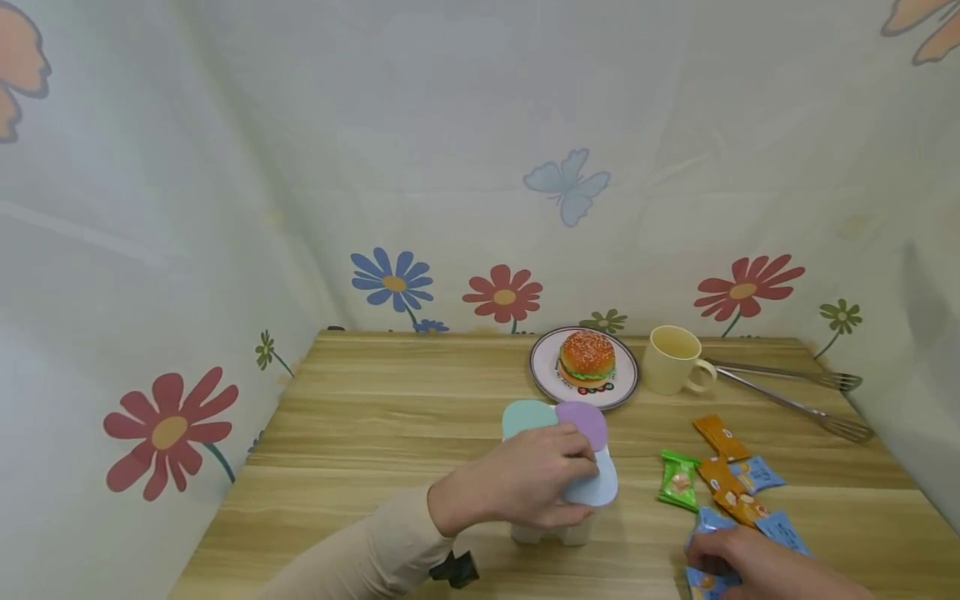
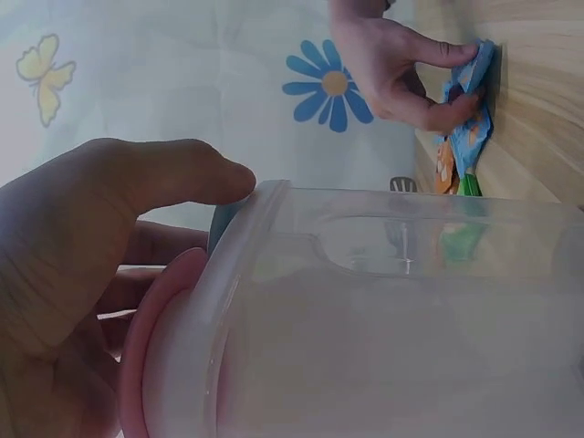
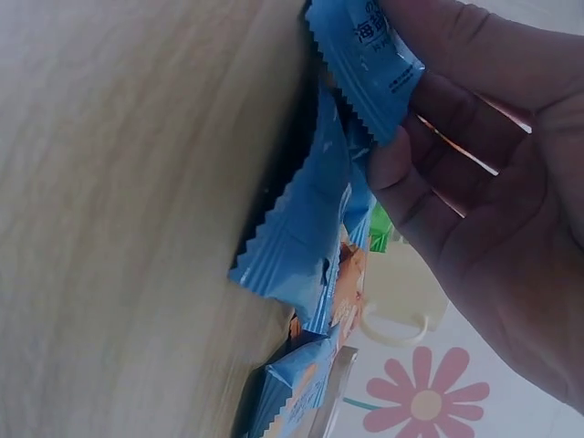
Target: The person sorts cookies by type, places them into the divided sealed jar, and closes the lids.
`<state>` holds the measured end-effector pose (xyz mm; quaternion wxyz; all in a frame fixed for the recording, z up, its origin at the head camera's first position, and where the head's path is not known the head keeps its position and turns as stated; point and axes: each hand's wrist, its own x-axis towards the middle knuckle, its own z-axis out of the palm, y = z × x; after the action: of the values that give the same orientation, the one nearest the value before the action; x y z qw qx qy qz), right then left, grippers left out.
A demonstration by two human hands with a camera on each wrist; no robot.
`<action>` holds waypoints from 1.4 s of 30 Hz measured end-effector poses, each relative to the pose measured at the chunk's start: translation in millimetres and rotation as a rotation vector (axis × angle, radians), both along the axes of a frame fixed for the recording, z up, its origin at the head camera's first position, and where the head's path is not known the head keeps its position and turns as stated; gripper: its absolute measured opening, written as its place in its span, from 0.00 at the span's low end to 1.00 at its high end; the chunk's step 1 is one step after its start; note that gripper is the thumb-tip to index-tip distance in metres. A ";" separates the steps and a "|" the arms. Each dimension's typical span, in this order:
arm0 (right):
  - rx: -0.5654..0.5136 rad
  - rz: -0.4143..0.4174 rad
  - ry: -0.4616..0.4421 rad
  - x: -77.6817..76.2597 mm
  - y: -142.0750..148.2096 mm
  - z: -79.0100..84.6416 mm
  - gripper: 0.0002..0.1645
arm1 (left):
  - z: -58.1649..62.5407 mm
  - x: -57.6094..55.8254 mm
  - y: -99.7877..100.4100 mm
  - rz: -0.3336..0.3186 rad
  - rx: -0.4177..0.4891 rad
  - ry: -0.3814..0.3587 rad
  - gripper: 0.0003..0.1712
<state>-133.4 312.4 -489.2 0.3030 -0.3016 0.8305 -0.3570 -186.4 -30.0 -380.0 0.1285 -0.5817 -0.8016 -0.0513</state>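
A clear plastic container (image 2: 392, 310) stands on the table, topped by a lid (image 1: 581, 421) with rounded teal, purple and pale blue lobes; a pink lobe shows in the left wrist view. My left hand (image 1: 528, 475) grips the lid from above, thumb against the container's rim and the other fingers curled over the top, partly hidden. At the right, my right hand (image 1: 750, 562) pinches a blue snack packet (image 3: 370, 59) between thumb and fingers, low over the table. More blue packets (image 3: 301, 219) lie right beside those fingers.
Orange packets (image 1: 722, 437) and a green packet (image 1: 680, 481) lie beyond the right hand. Farther back are a plate (image 1: 545, 367) with a toy-like hamburger (image 1: 587, 357), a cream mug (image 1: 667, 367) and two slotted metal utensils (image 1: 795, 398). A flower-printed curtain (image 1: 450, 192) surrounds the wooden table (image 1: 397, 392).
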 end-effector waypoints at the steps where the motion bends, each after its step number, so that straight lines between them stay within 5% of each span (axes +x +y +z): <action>1: 0.006 -0.013 -0.021 0.4 -0.9 0.8 0.09 | 0.3 -0.1 0.5 -0.001 0.000 0.010 0.21; 14: 0.058 -0.062 -0.002 -0.3 -2.0 5.2 0.13 | 1.5 4.5 6.6 0.009 0.011 0.137 0.17; 22: -0.045 0.042 0.323 -2.2 -7.9 3.1 0.08 | -5.2 5.2 11.6 0.015 0.006 0.159 0.16; 30: -0.084 -0.033 0.374 -1.1 -17.4 6.2 0.08 | -7.6 0.5 11.1 0.009 0.084 0.110 0.11; 37: -0.125 -0.031 0.592 -3.7 -22.2 14.0 0.10 | -3.5 -0.7 7.6 0.007 0.112 0.063 0.13; 42: -0.129 -0.031 0.609 -6.4 -26.7 17.4 0.11 | -7.2 -3.0 3.3 0.023 0.163 0.058 0.15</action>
<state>-139.8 285.6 -471.9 0.0150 -0.4008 0.8632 -0.3067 -189.3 -26.7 -387.3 0.1991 -0.5612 -0.7974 -0.0978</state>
